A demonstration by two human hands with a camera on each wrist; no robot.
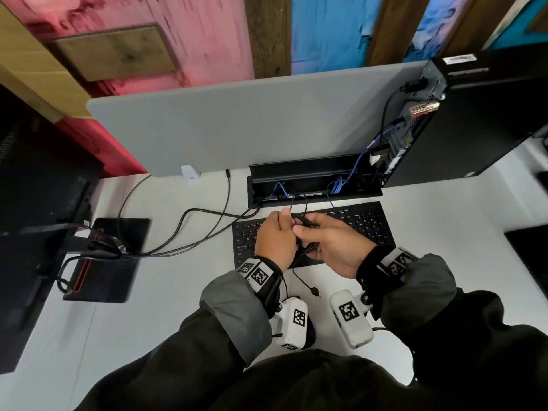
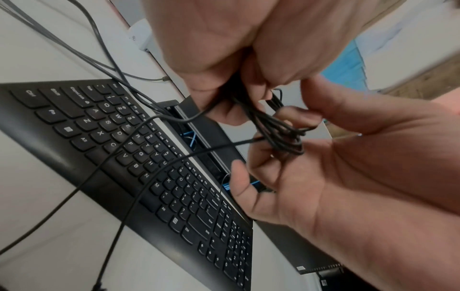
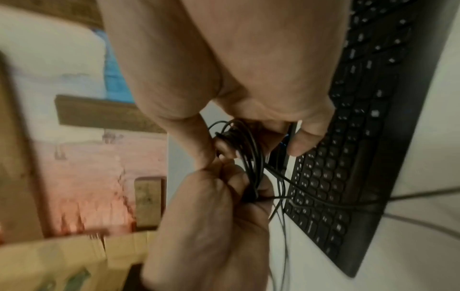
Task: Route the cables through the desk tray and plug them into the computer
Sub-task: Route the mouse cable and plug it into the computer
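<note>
Head view: coil [image 1: 302,232] of thin black cable, held over the keyboard [image 1: 364,223] at centre frame. Left hand [image 1: 274,240] closed around one side of the loops, right hand [image 1: 332,244] pinching the other, likely so the bundle can be loosened without dropping. Free plug end [image 1: 315,291] lies on the desk [image 1: 166,307] at 6 o'clock from the hands. Tray [image 1: 314,180] open at 12 o'clock, blue cables already inside. Computer [image 1: 474,114] at 2 o'clock, ports facing the tray, presumably for short runs.
</note>
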